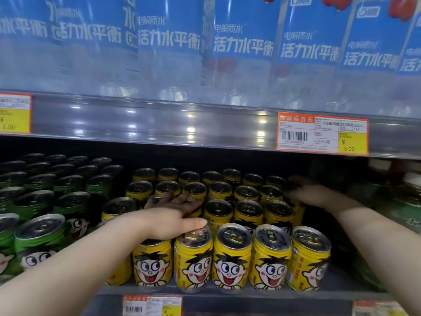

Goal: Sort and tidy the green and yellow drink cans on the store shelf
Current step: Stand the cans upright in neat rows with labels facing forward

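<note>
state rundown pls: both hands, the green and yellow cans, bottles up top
left hand: palm down, resting flat on the yellow can tops, fingers spread, gripping nothing
right hand: reaching deep, against the right edge of the yellow block; grip unclear in shadow
yellow cans: upright, in rows, front faces forward
green cans: upright, grouped left, a gap from the yellow
blue-label bottles: upright on upper shelf
</note>
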Motion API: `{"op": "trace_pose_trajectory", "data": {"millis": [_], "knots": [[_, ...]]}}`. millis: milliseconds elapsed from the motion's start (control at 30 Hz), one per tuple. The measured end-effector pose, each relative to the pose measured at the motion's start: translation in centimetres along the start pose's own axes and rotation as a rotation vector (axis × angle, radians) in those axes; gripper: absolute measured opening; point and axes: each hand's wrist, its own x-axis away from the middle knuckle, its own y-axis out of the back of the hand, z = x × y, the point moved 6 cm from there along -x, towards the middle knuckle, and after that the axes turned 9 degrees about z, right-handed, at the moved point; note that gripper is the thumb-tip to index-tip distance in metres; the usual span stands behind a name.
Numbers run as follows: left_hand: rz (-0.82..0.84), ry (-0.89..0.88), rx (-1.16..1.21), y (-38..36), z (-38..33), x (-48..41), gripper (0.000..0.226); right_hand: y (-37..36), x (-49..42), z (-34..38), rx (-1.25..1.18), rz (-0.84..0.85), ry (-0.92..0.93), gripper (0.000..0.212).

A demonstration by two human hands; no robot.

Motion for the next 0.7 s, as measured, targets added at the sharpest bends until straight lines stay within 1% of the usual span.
{"op": "trace_pose_trajectory", "data": {"millis": [67,167,267,533,600,667,700], "knots": [[-0.002,0.004,-0.005,0.0,0.0,0.0,0.064,0.2,-0.7,0.8,-0.052,-0.016,0.012,0.05],[-0.005,0.012,-0.005,0.0,0.0,0.0,0.063,-0.4,-2.1,1.4,0.064,0.021,0.001,0.046],[-0.005,0.021,-0.004,0.0,0.0,0.1,0.062,-1.1,-3.3,1.5,0.128,0.052,0.005,0.04],[0.004,0.039,0.012,0.0,-0.1,0.3,0.061,-0.9,-4.7,2.0,0.135,0.09,0.102,0.037],[0.008,0.044,0.018,0.0,-0.1,0.3,0.062,-0.8,-5.0,3.2,0.137,0.049,0.119,0.034],[0.009,0.047,0.019,0.0,-0.1,0.3,0.062,-1.1,-5.8,5.0,0.13,-0.01,0.183,0.031],[0.007,0.048,0.017,0.0,-0.1,0.4,0.062,-1.6,-6.1,6.2,0.137,-0.013,0.228,0.032]]}}
